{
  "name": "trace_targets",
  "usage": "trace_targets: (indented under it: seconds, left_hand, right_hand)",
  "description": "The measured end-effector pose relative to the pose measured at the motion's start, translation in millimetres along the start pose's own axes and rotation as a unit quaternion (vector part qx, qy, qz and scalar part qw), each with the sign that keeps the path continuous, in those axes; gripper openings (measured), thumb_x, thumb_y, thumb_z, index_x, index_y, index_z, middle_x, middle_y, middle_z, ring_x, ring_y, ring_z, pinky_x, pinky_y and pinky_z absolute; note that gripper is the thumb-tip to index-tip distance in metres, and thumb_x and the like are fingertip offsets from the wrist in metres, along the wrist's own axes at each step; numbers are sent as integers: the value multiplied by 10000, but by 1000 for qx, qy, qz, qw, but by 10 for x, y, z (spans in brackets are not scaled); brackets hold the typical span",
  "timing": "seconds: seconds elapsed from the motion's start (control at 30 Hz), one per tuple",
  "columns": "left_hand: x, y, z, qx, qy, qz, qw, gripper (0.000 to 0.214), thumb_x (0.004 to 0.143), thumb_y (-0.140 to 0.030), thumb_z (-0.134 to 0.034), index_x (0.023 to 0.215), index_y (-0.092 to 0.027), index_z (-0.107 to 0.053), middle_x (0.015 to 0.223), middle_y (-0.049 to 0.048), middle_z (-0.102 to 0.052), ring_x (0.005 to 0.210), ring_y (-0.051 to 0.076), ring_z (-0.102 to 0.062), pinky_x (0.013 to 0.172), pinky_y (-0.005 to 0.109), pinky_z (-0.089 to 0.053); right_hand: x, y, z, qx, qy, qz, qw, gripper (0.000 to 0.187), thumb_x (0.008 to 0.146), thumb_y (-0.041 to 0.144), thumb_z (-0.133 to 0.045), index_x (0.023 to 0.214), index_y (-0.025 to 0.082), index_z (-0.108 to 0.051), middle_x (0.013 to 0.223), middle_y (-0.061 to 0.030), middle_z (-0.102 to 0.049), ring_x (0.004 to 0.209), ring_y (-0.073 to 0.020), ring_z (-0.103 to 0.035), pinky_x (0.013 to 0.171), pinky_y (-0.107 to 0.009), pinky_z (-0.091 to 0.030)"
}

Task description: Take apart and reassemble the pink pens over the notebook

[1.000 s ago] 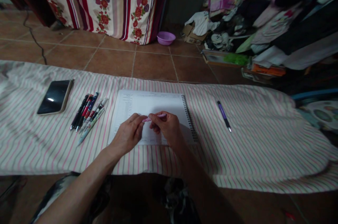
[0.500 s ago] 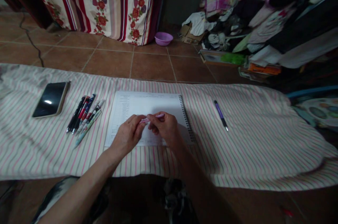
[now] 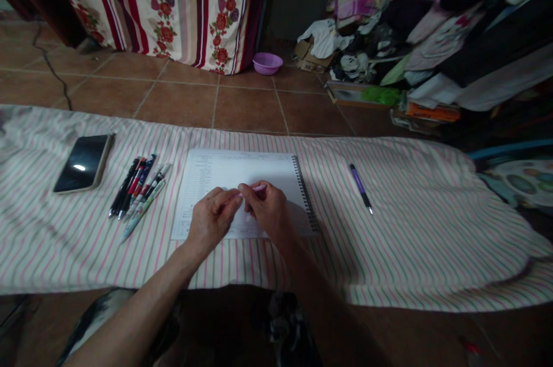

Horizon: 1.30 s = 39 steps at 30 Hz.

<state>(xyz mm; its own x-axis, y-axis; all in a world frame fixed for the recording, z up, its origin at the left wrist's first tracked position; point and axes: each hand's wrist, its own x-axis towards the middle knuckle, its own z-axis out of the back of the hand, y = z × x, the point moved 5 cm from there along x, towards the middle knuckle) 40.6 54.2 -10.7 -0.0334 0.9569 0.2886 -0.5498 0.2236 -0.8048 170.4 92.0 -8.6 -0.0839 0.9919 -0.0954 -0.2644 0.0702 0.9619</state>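
A pink pen (image 3: 260, 188) is pinched between both hands above a spiral notebook (image 3: 242, 165). My left hand (image 3: 212, 214) closes its thumb and fingers on the pen's left end. Around the pen's middle and right part, my right hand (image 3: 266, 207) is closed, with a short pink end poking out past the fingers. Most of the pen is covered by fingers, so whether it is in one piece cannot be made out. The notebook lies open to a page with a printed column at its left and its wire spiral on the right.
Several pens (image 3: 138, 188) lie bunched left of the notebook, beside a phone (image 3: 83, 163). A purple pen (image 3: 361, 188) lies alone to the right. Striped cloth (image 3: 415, 229) covers the low table. Beyond are a purple basin (image 3: 267, 63), a floral curtain (image 3: 181, 10) and piled clothes.
My hands have drawn slightly closer together, so less of the pink pen shows between them. The other things lie where they were.
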Motion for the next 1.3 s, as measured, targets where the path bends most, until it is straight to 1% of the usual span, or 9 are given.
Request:
trace_targets:
  seconds: [0.07,0.17,0.3,0.37,0.53,0.7,0.97,1.17,1.3]
  left_hand:
    - [10,27,-9,-47,-16,34,998,232,844,-331,-535,900,-172,-694,668,7,-539,606,121,-511,563,240,-401]
    - [22,87,-15,-125,-39,94,987,242,811,-357,-576,911,-178,-704,660,3,-567,617,128,-514,581,248,-406]
    - [29,107,-37,-175,-28,124,976,264,793,-378,-591,924,-184,-713,682,4,-597,639,132,-524,626,259,-415]
    - [32,98,-40,-175,-17,127,976,274,798,-382,-582,932,-182,-713,687,7,-600,645,135,-527,629,261,-415]
    - [54,47,-14,-142,11,91,986,309,840,-380,-529,1020,-189,-691,724,24,-604,685,148,-551,650,271,-427]
    - [52,-32,-7,-76,46,38,995,300,881,-331,-463,1077,-211,-657,734,20,-586,717,152,-566,676,272,-435]
    - [29,-89,-11,-36,22,43,998,269,869,-321,-470,688,-176,-605,606,-11,-491,602,124,-493,530,229,-378]
    - [27,-33,-21,-132,13,96,987,261,830,-360,-521,672,-174,-614,569,-13,-454,551,116,-453,439,211,-328]
    - [30,6,-47,-210,16,121,970,249,795,-384,-562,759,-161,-667,557,-6,-501,516,114,-459,430,217,-347]
  right_hand:
    - [11,25,7,28,-8,33,999,299,732,472,-608,669,185,-553,524,22,-582,463,-92,-522,461,-206,-398]
    - [13,59,-18,110,37,61,991,234,723,404,-631,809,187,-615,725,-1,-644,594,-98,-553,533,-213,-418]
    - [0,49,-29,156,86,20,984,283,713,331,-650,968,210,-674,729,21,-642,550,-78,-485,509,-211,-379]
    - [-2,45,-17,165,82,2,983,255,699,317,-667,931,216,-699,715,26,-652,565,-83,-498,536,-217,-396]
    - [9,66,-15,172,54,10,984,132,651,289,-704,756,210,-712,803,2,-697,774,-145,-617,749,-273,-474]
    - [11,9,-20,132,19,22,991,142,633,310,-715,690,190,-665,722,-5,-693,697,-157,-636,690,-282,-502]
    - [-13,-71,-59,127,-41,57,989,216,654,365,-698,718,197,-579,711,-4,-659,663,-149,-612,693,-284,-504]
    - [-10,-46,-96,163,0,37,986,219,658,380,-693,715,202,-578,683,14,-625,660,-132,-578,684,-271,-485]
    - [-15,9,-75,195,67,13,979,252,703,373,-656,906,223,-660,828,-5,-664,702,-119,-577,678,-262,-476]
